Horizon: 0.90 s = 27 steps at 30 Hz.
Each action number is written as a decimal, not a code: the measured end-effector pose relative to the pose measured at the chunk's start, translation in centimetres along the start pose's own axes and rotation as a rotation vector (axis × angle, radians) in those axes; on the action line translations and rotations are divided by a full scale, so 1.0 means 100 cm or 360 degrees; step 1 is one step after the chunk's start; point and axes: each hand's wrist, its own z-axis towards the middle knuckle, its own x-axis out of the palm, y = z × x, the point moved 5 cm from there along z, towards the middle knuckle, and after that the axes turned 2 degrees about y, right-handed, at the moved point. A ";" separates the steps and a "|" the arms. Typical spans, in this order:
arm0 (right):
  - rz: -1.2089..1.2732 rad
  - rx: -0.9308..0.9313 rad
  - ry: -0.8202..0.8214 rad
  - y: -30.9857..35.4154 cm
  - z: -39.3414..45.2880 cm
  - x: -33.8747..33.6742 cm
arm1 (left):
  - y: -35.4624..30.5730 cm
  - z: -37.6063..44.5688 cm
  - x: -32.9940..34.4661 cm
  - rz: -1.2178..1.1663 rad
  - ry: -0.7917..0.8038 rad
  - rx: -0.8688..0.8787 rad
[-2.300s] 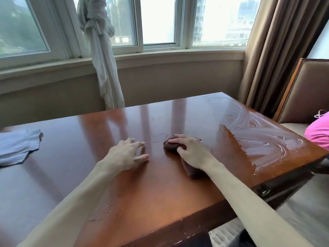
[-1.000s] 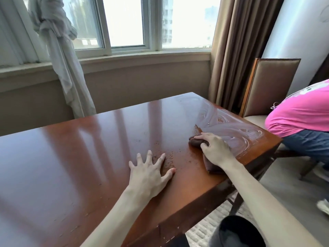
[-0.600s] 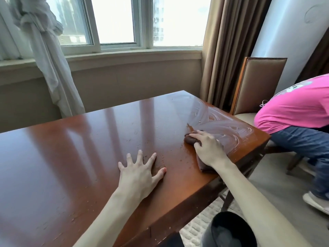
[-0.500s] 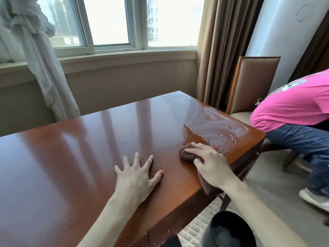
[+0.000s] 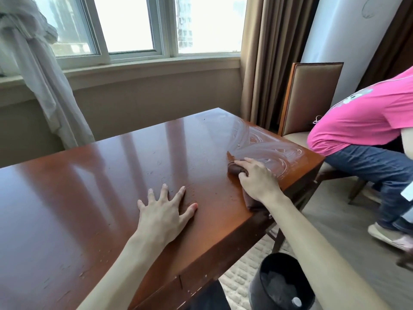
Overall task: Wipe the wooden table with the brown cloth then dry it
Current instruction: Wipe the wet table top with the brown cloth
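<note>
A glossy wooden table (image 5: 89,186) fills the left and middle of the view. Whitish wet streaks (image 5: 263,148) cover its far right corner. The brown cloth (image 5: 234,168) lies bunched on the table by the right edge, mostly hidden under my right hand (image 5: 257,180), which presses down on it with the fingers curled over it. A tail of the cloth shows under my wrist at the table's edge. My left hand (image 5: 165,211) lies flat on the wood, fingers spread, holding nothing.
A padded chair (image 5: 312,95) stands past the right end of the table. A person in a pink shirt (image 5: 368,117) and jeans bends there. A black bin (image 5: 281,285) stands on the floor below my right arm. A tied white curtain (image 5: 44,86) hangs at the window.
My right hand has pushed the cloth back toward the streaked right corner after pulling it nearer. The view has swung right. My left hand stays flat on the table.
</note>
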 end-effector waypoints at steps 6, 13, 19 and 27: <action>0.0050 -0.0329 0.0055 0.022 -0.045 0.033 | -0.002 0.001 0.002 -0.0003 -0.0018 -0.0020; -0.0112 -0.0144 0.0021 0.045 -0.021 0.032 | 0.002 0.001 0.004 -0.0001 0.0002 -0.0015; 0.0022 -0.0264 0.0090 0.051 -0.016 0.027 | 0.002 0.003 0.002 -0.0016 -0.0011 -0.0005; -0.0036 -0.0196 -0.0101 0.071 -0.058 0.062 | 0.002 -0.001 0.003 -0.0039 -0.0083 0.0008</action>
